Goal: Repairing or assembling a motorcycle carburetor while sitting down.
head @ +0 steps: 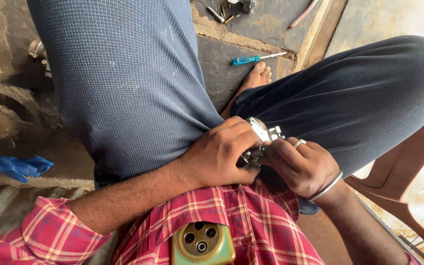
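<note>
I sit with my knees apart, and both hands meet in my lap over a small silvery metal part (265,132). My left hand (220,158) wraps around the part from the left, fingers curled over its top. My right hand (300,166), with a ring and a metal bangle on the wrist, pinches the lower dark end of the same part from the right. Most of the part is hidden by my fingers.
A blue-handled screwdriver (252,59) lies on the floor beyond my bare foot (257,76). More small tools (222,12) lie farther off. A rusty machine wheel (1,120) and blue plastic (11,166) sit at left, a wooden chair (408,196) at right. A phone (203,244) sits in my shirt pocket.
</note>
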